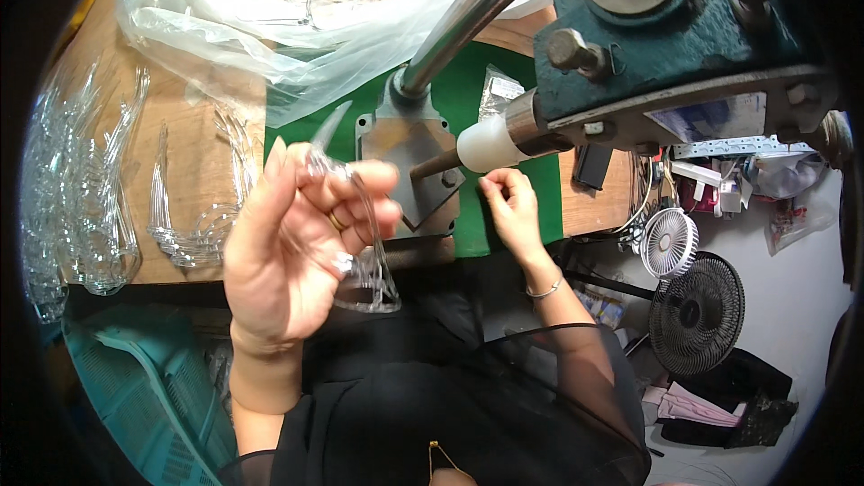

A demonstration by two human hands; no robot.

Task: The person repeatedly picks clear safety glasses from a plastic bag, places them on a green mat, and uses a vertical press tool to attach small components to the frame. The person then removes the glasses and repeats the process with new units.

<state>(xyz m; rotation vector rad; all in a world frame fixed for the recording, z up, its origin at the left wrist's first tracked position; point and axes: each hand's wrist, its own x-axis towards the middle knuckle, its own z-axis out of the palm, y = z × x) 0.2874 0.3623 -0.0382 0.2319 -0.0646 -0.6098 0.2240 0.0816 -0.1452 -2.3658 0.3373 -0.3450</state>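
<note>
My left hand (301,234) is raised to the left of a hand press, its fingers curled around clear plastic glasses (378,292). One thin arm of the glasses points up past the fingertips, and the lens end hangs below the palm. My right hand (513,211) is beside the press base on the green mat, thumb and fingers drawn together. Whatever the right fingertips may hold is too small to make out. Just above that hand is the press's white plastic tip (490,144). A metal rod from the press reaches the square plate (432,193) on its base.
Stacks of clear glasses (103,207) lie on the wooden table at left. Behind is a clear plastic bag (198,27) holding more clear pieces. The press's green head (666,36) overhangs the right. A teal basket (144,396) stands low left; fans (697,310) stand at right.
</note>
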